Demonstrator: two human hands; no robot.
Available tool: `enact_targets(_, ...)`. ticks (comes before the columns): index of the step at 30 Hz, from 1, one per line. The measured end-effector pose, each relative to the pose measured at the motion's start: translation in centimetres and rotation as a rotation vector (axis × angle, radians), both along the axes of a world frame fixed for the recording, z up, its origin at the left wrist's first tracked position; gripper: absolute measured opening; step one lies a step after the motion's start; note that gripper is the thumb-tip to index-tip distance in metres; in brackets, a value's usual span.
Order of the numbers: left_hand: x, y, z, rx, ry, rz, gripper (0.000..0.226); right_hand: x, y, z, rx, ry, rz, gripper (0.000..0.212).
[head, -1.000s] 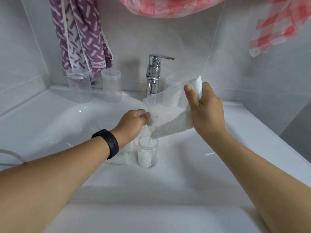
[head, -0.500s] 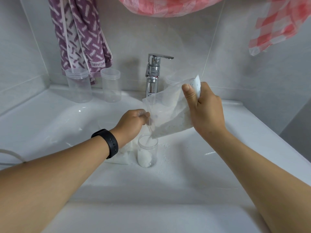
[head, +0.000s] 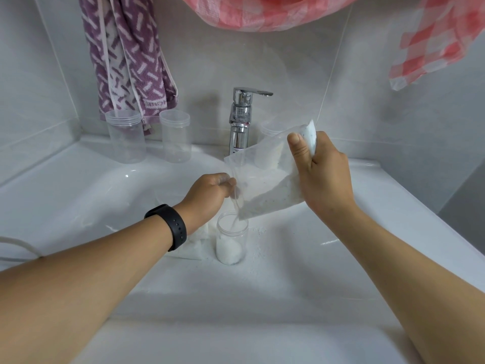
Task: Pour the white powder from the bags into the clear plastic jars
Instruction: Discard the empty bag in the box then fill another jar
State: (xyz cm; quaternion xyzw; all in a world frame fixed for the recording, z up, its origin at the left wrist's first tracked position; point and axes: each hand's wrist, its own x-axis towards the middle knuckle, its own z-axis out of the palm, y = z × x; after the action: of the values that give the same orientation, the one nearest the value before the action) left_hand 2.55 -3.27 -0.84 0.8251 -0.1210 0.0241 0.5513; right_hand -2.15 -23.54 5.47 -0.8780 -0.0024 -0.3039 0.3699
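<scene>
A single head-worn wide-angle camera looks forward and down into a white sink [head: 367, 214], close enough that both forearms enter from the near corners and fill the lower frame. The view faces the far tiled wall, with the faucet [head: 240, 119] near the centre and hanging cloths cut off by the top edge. Straight lines bow toward the edges. No second view overlaps it.

grey tiled walls [head: 210, 61] | white sink [head: 78, 193] | chrome tap [head: 240, 119]
</scene>
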Motion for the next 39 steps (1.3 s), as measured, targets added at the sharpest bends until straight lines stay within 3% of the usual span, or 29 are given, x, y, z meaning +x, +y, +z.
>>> enact_targets(6,0.14,0.08,-0.22,0.016,0.008,0.004,0.032,-0.18,-0.03,0.03,0.023,-0.003,0.009,0.065)
enact_targets(13,0.21,0.17,-0.37,0.027,0.005,0.009,0.031,-0.39,0.10,0.10,0.021,-0.021,0.024,0.052)
enact_targets(17,0.26,0.31,-0.32,0.035,0.006,0.012,0.031,-0.32,0.24,0.14,0.006,-0.021,0.014,0.061)
enact_targets(39,0.45,0.05,-0.54,0.014,0.016,-0.011,0.034,-0.65,0.31,0.36,0.004,-0.003,-0.001,0.063)
